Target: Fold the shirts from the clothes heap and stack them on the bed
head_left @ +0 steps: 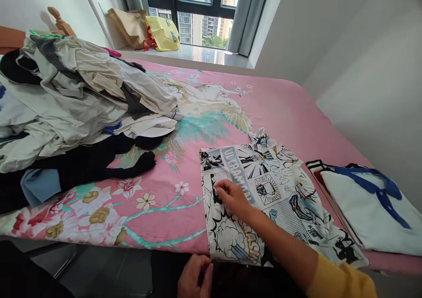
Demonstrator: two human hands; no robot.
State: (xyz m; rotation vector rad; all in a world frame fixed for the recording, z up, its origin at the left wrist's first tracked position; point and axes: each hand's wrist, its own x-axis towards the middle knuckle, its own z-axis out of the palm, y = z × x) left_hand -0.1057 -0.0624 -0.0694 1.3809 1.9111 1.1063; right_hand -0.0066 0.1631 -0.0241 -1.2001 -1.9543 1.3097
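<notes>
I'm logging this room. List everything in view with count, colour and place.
sheet: one, pink floral, middle
garment: one, white with comic print, centre
clothes heap: one, mainly white, black, left
folded stack: one, white and blue, right
sill: one, pale, back
paper bag: one, brown, sill
smaller bag: one, yellow, sill
window: one, black frame, back
curtains: two, grey, flanking window
buildings: several, beige, grey, outside
post: one, brown, far left
walls: several, white, sides
floor: dark grey, lower left
left hand: one, bare, garment's near corner
right hand: one, yellow sleeve, over garment
</notes>
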